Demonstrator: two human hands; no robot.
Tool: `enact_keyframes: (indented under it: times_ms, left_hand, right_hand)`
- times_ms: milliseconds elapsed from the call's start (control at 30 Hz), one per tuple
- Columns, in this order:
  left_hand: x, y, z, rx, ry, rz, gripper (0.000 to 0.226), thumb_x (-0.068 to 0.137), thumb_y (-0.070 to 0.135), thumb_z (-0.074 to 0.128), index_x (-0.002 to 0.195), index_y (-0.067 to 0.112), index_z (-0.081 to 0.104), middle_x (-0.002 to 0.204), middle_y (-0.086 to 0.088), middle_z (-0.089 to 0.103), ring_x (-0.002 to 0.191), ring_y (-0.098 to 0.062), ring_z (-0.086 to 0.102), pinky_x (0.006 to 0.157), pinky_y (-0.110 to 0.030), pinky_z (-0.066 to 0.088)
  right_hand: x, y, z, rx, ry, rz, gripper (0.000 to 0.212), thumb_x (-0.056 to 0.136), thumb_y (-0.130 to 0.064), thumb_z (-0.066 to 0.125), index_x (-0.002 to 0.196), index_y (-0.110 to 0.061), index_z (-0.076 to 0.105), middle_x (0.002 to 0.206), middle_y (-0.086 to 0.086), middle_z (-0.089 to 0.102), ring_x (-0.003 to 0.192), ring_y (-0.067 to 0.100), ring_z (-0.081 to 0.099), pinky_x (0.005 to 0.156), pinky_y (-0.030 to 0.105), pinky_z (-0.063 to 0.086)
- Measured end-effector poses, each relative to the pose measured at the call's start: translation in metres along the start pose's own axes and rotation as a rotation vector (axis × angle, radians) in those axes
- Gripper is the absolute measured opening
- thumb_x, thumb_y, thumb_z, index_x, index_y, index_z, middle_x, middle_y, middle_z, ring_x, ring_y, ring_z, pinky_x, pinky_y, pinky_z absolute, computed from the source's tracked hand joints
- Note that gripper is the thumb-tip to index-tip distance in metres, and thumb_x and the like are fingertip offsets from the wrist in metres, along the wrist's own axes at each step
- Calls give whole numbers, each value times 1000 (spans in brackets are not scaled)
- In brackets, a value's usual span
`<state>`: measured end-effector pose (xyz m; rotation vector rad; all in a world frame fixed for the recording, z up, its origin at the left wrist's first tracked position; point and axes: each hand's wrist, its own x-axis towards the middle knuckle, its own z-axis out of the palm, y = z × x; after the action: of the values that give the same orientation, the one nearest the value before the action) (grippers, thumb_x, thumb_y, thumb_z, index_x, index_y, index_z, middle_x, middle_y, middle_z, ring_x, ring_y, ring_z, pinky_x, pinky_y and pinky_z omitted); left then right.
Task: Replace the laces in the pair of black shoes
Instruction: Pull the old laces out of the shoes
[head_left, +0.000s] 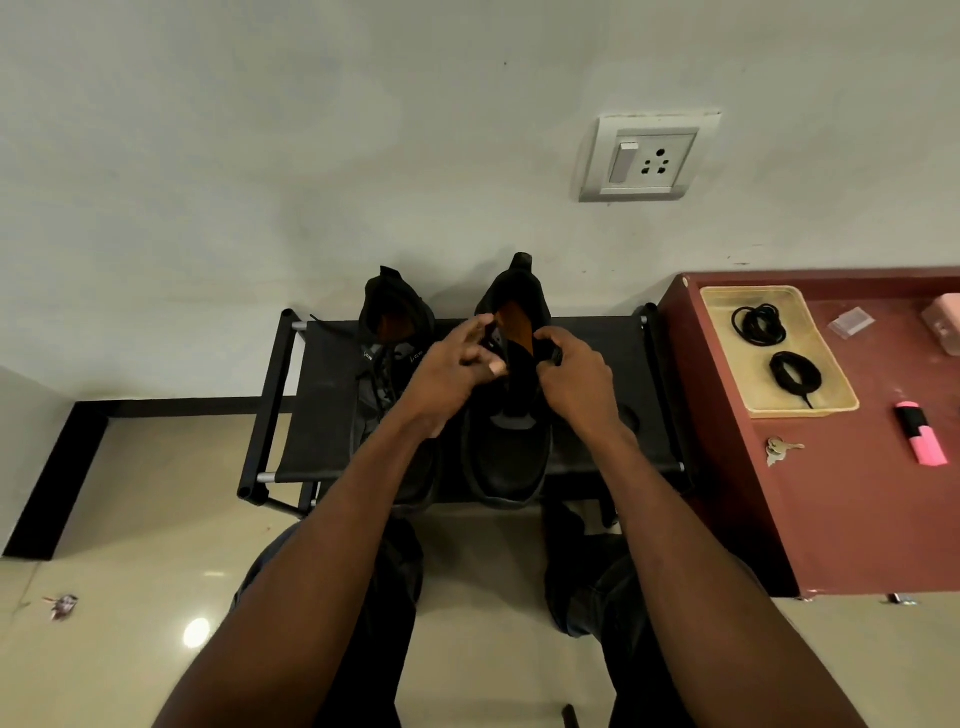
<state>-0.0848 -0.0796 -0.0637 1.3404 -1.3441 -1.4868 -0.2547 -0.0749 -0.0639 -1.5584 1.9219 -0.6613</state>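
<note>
Both hands are up at the collar of the right shoe (506, 441), which sits on the black fabric rack (322, 415) against the wall, toe pointing near, heel far. The left hand (452, 374) has its fingers curled at the left edge of the opening, seemingly pinching the upper there, while the right hand (576, 379) grips the right edge with curled fingers and thumb, spreading the mouth so the orange insole shows. This shoe looks unlaced, a smooth dark knit with a pull tab standing at the heel. Its mate, the left shoe (395, 374), stands just beside it and appears still laced, a loose end trailing off to the left. The knit will likely be soft and floppy, light in the hand, so the collar edges beside the eyelets are the sensible place to hold; a pinch there should steady it for threading. Over to the right, on the maroon cabinet (857, 509), a shallow tray (831, 405) holds two coiled black laces (758, 325); they look thin, limp and prone to tangling, best taken by the tip. Near the tray lie keys (779, 449) and a pink highlighter (922, 439).
</note>
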Motion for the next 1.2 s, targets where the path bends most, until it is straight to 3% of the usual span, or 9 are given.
enact_keyframes:
  times_ms: [200, 300, 367, 500, 633, 767, 1000, 1133, 1200]
  left_hand:
    - [-1, -5, 1, -695, 286, -329, 34, 92, -15, 50, 125, -11, 58, 128, -18, 63, 96, -19, 66, 77, -22, 58]
    - [-2, 0, 6, -374, 394, -155, 13, 93, -1, 61, 101, 8, 66, 108, -8, 67, 107, -22, 64, 88, -30, 58]
    - [-3, 5, 8, 34, 401, 81, 20, 93, 6, 64, 109, 18, 65, 134, -2, 55, 126, -12, 53, 106, -32, 48]
    - [-1, -1, 19, 669, 19, 292, 24, 91, 9, 65, 113, 14, 72, 166, -5, 6, 152, -19, 2, 122, -32, 11]
    - [1, -7, 26, 985, -84, 313, 17, 90, 12, 64, 102, 8, 75, 166, -12, -3, 152, -30, -12, 124, -45, 9]
    - [3, -6, 24, 626, -14, 287, 13, 94, 6, 62, 99, 1, 73, 161, -10, 25, 150, -21, 19, 119, -30, 22]
    - [10, 14, 0, -715, 766, -65, 13, 95, -2, 59, 108, -1, 62, 96, -11, 64, 87, -20, 66, 82, -30, 59]
    - [6, 6, 8, 44, 782, 104, 16, 96, 5, 57, 110, 4, 64, 133, -13, 51, 119, -21, 55, 88, -6, 44]
    - [4, 6, 14, 454, 671, 331, 28, 92, 0, 57, 116, 10, 65, 152, -11, 32, 142, -24, 31, 112, -20, 32]
  right_hand:
    - [1, 0, -3, 1, -36, -18, 46, 91, -11, 53, 132, -31, 58, 88, 1, 64, 75, 21, 60, 71, 33, 46]
    - [1, 0, -1, -27, -45, -30, 46, 92, -15, 52, 135, -31, 55, 94, 5, 68, 75, 23, 61, 69, 31, 42]
    - [2, 0, -2, -23, -47, -27, 47, 91, -16, 52, 135, -32, 55, 98, 6, 69, 78, 24, 62, 68, 31, 41]
    - [4, 0, 0, -42, -28, -32, 48, 89, -17, 52, 135, -32, 55, 112, 6, 70, 96, 30, 65, 76, 34, 47]
    - [4, -1, 2, -49, -24, -32, 49, 88, -19, 52, 134, -33, 55, 109, 5, 70, 94, 30, 65, 81, 39, 53]
    - [4, 0, 3, -63, -20, -25, 48, 88, -18, 52, 133, -34, 55, 113, 6, 70, 98, 32, 64, 79, 38, 50]
    - [4, 3, 1, -22, -35, -30, 46, 90, -16, 52, 133, -33, 56, 108, 8, 69, 83, 28, 63, 68, 33, 44]
    - [4, 4, 0, -18, -34, -32, 46, 90, -14, 53, 133, -32, 57, 107, 7, 69, 82, 27, 63, 68, 32, 43]
    - [4, 3, 0, -23, -27, -38, 48, 90, -14, 52, 134, -31, 57, 109, 7, 69, 90, 30, 65, 71, 32, 44]
